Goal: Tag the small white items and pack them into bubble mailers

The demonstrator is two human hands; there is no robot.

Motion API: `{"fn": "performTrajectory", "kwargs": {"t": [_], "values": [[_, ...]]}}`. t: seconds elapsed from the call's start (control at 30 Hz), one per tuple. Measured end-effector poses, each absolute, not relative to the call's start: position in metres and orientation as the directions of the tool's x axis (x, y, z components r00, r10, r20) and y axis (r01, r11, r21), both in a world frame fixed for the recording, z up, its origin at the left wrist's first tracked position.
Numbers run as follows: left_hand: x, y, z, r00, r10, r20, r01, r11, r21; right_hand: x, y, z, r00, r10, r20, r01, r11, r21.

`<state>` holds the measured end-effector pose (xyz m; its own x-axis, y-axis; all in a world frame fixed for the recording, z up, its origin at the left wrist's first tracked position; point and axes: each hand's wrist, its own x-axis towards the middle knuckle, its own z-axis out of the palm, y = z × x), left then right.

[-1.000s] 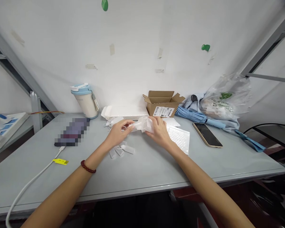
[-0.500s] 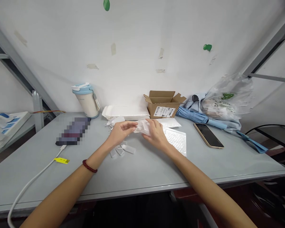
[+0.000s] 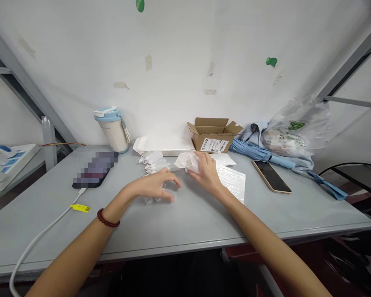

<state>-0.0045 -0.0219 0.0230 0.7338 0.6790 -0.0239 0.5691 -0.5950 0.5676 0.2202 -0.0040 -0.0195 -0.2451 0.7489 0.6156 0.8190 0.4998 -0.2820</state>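
My right hand (image 3: 205,171) is closed on a crumpled clear plastic bag (image 3: 188,161), held just above the grey table (image 3: 185,218). My left hand (image 3: 156,187) hovers palm down over a few small white packets (image 3: 153,200) lying on the table, its fingers curled and spread, with nothing visibly in them. Behind it lies a loose heap of small white tags with strings (image 3: 153,162). A white bubble mailer (image 3: 233,183) lies flat under my right wrist.
At the back stand a blue-lidded cup (image 3: 113,130), a stack of white mailers (image 3: 163,145) and an open cardboard box (image 3: 214,135). Right: a phone (image 3: 270,176), a blue umbrella (image 3: 266,154), a plastic bag (image 3: 297,126). Left: a blurred dark device (image 3: 94,170) with a white cable (image 3: 40,239).
My left hand has let go of the plastic bag and dropped down left, over the small packets. My right hand keeps the bag and has moved slightly right.
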Motion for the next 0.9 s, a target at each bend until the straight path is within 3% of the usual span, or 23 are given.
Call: {"fn": "performTrajectory", "kwargs": {"t": [0.17,0.3,0.43,0.53,0.63,0.73,0.9], "values": [[0.005,-0.028,0.015,0.74,0.673,-0.011,0.595,-0.646,0.479,0.22,-0.004,-0.021,-0.254,0.746,0.616,0.825,0.5,-0.265],[0.004,-0.027,0.018,0.71,0.7,0.072,0.591,-0.649,0.48,0.221,-0.004,-0.02,-0.249,0.755,0.607,0.823,0.495,-0.278],[0.003,-0.028,0.03,0.621,0.751,0.223,0.552,-0.621,0.556,0.221,-0.004,-0.02,-0.246,0.764,0.597,0.822,0.491,-0.289],[0.001,-0.027,0.037,0.422,0.825,0.376,0.495,-0.558,0.666,0.221,-0.004,-0.021,-0.248,0.763,0.597,0.824,0.49,-0.284],[0.0,-0.023,0.037,0.204,0.848,0.49,0.317,-0.531,0.786,0.22,-0.003,-0.022,-0.249,0.757,0.604,0.826,0.491,-0.275],[-0.001,-0.018,0.033,0.053,0.864,0.501,0.19,-0.501,0.844,0.22,-0.003,-0.022,-0.253,0.753,0.608,0.822,0.499,-0.276],[0.001,-0.015,0.029,0.048,0.907,0.419,0.209,-0.419,0.884,0.219,-0.004,-0.022,-0.253,0.745,0.617,0.82,0.504,-0.273]]}}
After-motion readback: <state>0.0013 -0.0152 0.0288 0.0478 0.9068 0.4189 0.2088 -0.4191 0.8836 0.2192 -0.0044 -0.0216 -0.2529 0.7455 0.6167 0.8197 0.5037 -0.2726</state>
